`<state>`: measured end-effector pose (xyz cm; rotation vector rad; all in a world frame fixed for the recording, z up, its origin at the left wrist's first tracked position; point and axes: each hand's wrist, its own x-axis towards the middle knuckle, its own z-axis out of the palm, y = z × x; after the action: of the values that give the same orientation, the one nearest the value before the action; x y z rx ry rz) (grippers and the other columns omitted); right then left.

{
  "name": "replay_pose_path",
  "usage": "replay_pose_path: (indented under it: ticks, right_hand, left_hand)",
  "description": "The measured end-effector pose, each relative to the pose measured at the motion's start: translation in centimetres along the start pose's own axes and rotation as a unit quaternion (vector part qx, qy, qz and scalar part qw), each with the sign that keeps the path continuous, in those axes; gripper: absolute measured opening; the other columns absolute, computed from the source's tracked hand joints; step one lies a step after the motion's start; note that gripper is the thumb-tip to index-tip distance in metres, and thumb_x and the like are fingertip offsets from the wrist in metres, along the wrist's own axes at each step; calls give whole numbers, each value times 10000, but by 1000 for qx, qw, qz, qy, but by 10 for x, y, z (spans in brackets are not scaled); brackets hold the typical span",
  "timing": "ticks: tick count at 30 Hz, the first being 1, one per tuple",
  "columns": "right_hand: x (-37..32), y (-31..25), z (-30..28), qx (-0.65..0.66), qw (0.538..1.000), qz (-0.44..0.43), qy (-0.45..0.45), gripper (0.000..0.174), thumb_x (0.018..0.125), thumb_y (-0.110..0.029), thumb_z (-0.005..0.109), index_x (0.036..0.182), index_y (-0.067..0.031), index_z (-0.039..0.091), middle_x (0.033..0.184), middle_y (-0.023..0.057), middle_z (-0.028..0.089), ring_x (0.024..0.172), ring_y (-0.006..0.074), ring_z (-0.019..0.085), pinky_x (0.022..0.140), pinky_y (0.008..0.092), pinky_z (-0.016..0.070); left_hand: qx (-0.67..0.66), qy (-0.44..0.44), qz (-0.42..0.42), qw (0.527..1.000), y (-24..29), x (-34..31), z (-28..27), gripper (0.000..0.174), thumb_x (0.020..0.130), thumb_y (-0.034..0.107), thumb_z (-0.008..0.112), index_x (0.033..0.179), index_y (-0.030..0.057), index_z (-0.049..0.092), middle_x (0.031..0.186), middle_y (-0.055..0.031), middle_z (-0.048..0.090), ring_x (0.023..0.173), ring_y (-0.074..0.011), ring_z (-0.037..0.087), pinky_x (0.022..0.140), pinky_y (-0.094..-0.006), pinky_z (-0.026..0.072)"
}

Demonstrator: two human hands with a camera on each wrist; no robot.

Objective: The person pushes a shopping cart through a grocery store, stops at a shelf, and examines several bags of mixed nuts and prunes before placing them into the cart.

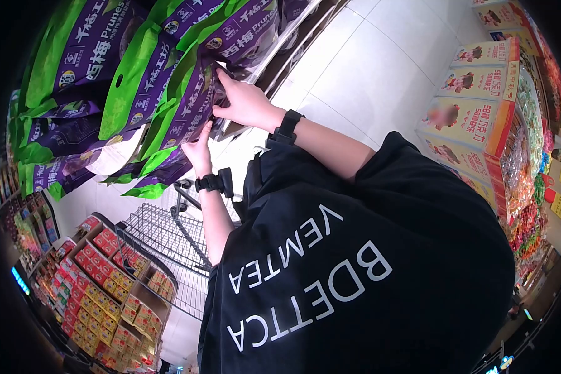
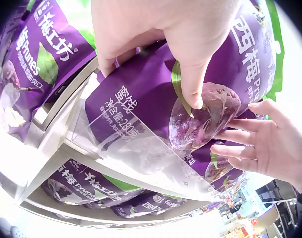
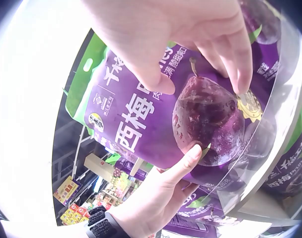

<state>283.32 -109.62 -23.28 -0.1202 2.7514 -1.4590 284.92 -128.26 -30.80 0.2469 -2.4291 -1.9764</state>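
A purple bag of prunes [image 3: 141, 134] with a green top and a large plum picture stands among similar bags at the shelf. My left hand [image 2: 166, 25] grips its edge, thumb pressed on the plum picture and fingers partly hidden behind. In the right wrist view this left hand [image 3: 156, 193] comes from below. My right hand [image 3: 190, 25] is spread across the bag's front, thumb and fingers far apart. From the left wrist view, the right hand [image 2: 275, 144] shows straight fingers close to the bag. The head view shows the right hand [image 1: 249, 103] beyond the left hand [image 1: 199, 153].
A clear plastic guard [image 2: 146, 148] runs along the shelf front. More prune bags [image 2: 91, 186] lie on the level below. A wire shopping cart [image 1: 162, 230] stands beside me. Stacked red and yellow boxes [image 1: 100, 287] and printed cartons [image 1: 474, 112] flank the tiled aisle [image 1: 368, 81].
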Motion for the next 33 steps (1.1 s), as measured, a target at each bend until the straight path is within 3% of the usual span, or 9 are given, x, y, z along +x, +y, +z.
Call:
replay_pose_path:
  ticks: [33]
  right_hand:
    - [0, 0, 1, -5, 1000, -7, 7, 797, 713, -314, 635, 1307, 68, 267, 860, 247, 595, 759, 384, 595, 659, 432, 471]
  left_hand:
    - [-17, 6, -10, 1000, -2, 1, 0, 298, 696, 66, 757, 932, -64, 629, 927, -101, 652, 826, -149, 595, 811, -280, 441]
